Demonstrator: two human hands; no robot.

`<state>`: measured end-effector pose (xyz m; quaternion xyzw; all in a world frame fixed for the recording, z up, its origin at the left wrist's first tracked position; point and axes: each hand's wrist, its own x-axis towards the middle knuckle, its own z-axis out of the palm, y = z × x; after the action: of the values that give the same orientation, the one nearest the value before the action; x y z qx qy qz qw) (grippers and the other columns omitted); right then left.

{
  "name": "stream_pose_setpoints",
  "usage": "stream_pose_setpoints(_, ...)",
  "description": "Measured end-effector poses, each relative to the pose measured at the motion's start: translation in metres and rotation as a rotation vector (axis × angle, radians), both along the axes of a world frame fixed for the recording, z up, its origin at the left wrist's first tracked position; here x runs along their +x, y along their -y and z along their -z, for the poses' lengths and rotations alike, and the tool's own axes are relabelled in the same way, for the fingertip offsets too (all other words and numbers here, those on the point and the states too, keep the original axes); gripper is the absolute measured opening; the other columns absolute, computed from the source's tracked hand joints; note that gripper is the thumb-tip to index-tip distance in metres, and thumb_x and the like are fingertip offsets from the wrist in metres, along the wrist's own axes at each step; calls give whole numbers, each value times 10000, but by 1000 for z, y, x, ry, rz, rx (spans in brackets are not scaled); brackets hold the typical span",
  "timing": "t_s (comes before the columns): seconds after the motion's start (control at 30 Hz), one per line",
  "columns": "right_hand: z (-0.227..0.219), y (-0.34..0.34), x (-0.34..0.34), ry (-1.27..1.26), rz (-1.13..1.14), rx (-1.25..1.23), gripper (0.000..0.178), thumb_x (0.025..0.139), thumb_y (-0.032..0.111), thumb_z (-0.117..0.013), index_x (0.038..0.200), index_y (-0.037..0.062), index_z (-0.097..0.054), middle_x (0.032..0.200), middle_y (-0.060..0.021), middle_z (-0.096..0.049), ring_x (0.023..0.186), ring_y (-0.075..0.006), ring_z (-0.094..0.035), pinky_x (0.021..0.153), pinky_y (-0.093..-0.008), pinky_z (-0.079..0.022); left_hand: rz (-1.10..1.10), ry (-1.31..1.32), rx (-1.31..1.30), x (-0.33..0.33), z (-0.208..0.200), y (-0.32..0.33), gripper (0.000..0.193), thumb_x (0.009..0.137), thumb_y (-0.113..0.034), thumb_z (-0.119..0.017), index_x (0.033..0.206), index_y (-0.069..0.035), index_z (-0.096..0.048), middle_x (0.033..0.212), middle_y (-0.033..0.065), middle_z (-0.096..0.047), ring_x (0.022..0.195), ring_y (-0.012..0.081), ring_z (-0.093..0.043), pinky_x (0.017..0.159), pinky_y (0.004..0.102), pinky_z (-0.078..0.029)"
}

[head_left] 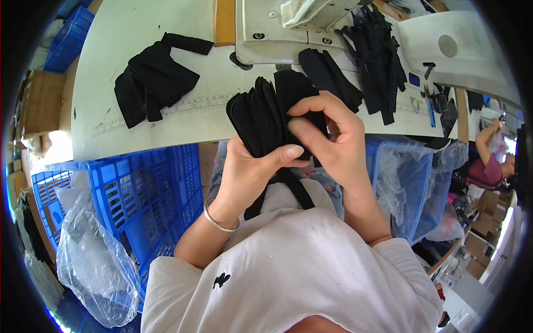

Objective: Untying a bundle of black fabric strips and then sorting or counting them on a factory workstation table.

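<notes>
In front of my chest, at the table's near edge, my left hand [248, 169] is closed round the lower end of a stack of folded black fabric pieces [252, 119], its thumb across the front. The pieces fan apart at the top. My right hand [340, 139] has its thumb and forefinger bent against the right side of the same stack, pinching the fabric there. Beyond it lie some black fabric strips [327, 75], with a heap of black fabric strips [376, 64] to their right. Several loose black fabric pieces [152, 80] spread over the table on the left.
A white sewing machine [277, 41] stands at the back of the white table [216, 119], which has a ruler scale. Blue-handled snips [431, 111] lie at the right. Blue crates [133, 194] with clear plastic [91, 250] flank me. Another person [491, 166] is at the far right.
</notes>
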<state>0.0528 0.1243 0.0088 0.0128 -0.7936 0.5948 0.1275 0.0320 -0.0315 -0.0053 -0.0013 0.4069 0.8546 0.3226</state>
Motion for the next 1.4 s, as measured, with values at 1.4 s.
stream_pose_setpoints(1.4, 0, 0, 2, -24, -9, 205, 126, 765, 48, -694, 876, 39, -634, 885, -67, -573, 788, -185, -579, 688, -280, -460, 46, -130, 32, 3, 13, 6, 342, 825, -107, -735, 1052, 88, -570, 984, 128, -647, 857, 203, -662, 755, 363, -619)
